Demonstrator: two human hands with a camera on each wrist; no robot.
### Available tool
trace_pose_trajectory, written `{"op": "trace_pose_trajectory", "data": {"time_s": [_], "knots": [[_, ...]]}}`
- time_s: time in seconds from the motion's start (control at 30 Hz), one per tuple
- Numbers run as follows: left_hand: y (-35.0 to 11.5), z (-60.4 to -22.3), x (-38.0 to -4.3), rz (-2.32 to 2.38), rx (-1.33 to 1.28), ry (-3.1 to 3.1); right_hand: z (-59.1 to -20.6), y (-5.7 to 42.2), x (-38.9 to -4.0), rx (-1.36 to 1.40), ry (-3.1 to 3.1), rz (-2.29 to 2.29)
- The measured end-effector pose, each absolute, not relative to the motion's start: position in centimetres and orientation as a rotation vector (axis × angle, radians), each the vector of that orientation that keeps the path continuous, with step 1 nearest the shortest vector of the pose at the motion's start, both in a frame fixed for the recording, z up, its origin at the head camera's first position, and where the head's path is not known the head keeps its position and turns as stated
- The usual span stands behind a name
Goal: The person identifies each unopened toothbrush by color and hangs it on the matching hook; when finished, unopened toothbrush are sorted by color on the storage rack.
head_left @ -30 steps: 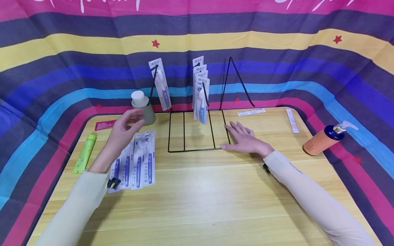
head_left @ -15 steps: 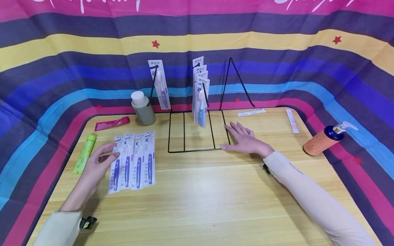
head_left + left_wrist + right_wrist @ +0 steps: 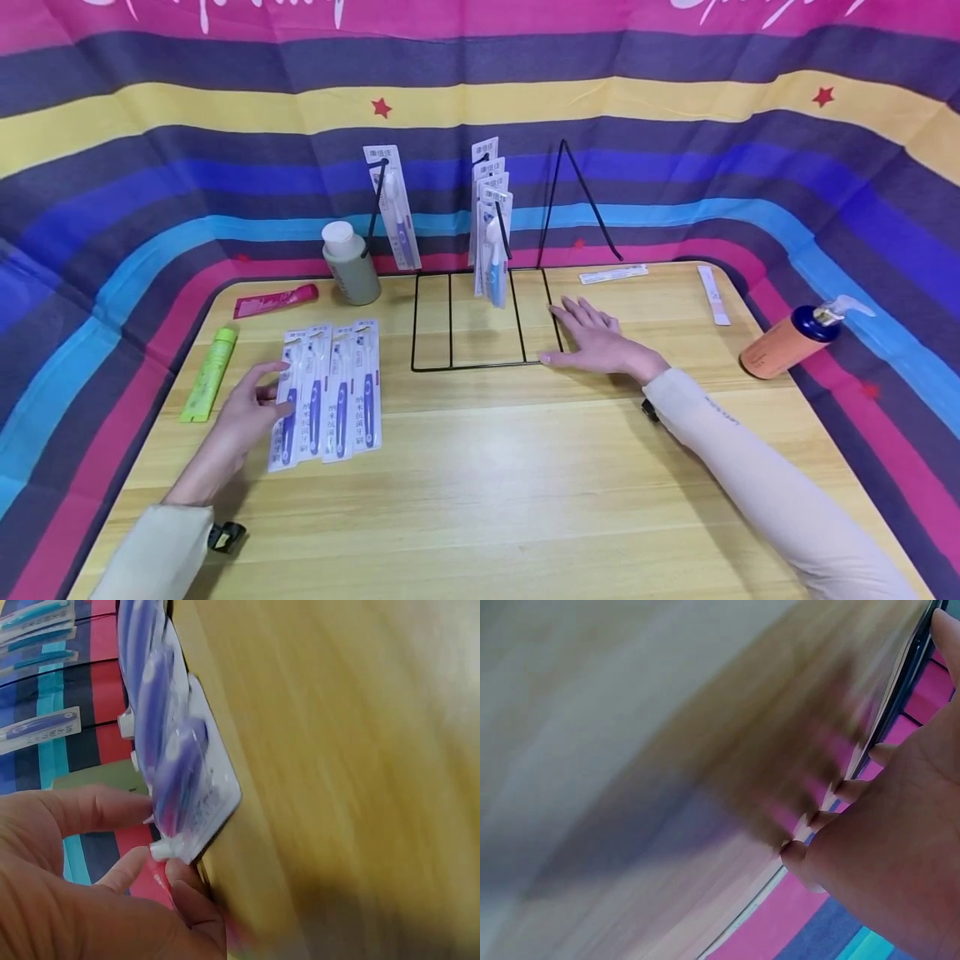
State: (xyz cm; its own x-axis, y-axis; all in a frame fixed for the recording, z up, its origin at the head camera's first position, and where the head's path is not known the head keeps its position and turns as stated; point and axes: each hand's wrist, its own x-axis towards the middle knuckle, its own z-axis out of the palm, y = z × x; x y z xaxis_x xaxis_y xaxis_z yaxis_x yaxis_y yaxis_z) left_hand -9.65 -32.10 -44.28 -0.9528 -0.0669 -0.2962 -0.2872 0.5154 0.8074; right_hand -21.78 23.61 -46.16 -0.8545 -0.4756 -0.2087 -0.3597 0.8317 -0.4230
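My left hand (image 3: 247, 408) is at the leftmost of several packaged toothbrushes (image 3: 288, 433) lying side by side on the table at left. It pinches that purple-handled pack by its left edge; in the left wrist view the thumb lies against the clear cover (image 3: 176, 761) and other fingers curl at the card's edge. My right hand (image 3: 592, 337) rests with spread fingers on the right side of the black wire rack's base (image 3: 480, 366). One purple toothbrush pack (image 3: 397, 212) hangs on the rack's left hook, and several packs (image 3: 493, 250) with a blue one in front hang on the middle hook.
The rack's right hook (image 3: 588, 196) bears no pack. A grey bottle (image 3: 352, 271), a pink tube (image 3: 273, 302) and a green tube (image 3: 210, 375) are at left. Two slim sachets (image 3: 613, 274) and an orange pump bottle (image 3: 783, 343) are at right. Striped cloth (image 3: 675, 158) hangs behind.
My left hand has come down and back from beside the grey bottle to the leftmost toothbrush pack, and its fingers have closed at the edge. The right hand has stayed on the rack.
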Motion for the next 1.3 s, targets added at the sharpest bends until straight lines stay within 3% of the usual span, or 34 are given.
{"op": "trace_pose_trajectory", "data": {"time_s": [0.63, 0.9, 1.07, 1.3], "knots": [[-34.6, -44.0, -10.0, 1.413, -0.451, 2.611, -46.1, 23.8, -21.9, -0.628, 2.707, -0.532], [-32.5, -41.5, -9.9, 1.990, -0.544, 2.690, -46.1, 23.7, -21.7, -0.623, 2.709, -0.537], [-29.3, -38.3, -9.0, 2.448, -0.299, 2.591, -46.0, 23.7, -21.7, -0.628, 2.713, -0.539], [-24.9, -36.1, -7.6, 2.630, 0.323, 2.469, -46.0, 23.8, -21.6, -0.631, 2.704, -0.544]]}}
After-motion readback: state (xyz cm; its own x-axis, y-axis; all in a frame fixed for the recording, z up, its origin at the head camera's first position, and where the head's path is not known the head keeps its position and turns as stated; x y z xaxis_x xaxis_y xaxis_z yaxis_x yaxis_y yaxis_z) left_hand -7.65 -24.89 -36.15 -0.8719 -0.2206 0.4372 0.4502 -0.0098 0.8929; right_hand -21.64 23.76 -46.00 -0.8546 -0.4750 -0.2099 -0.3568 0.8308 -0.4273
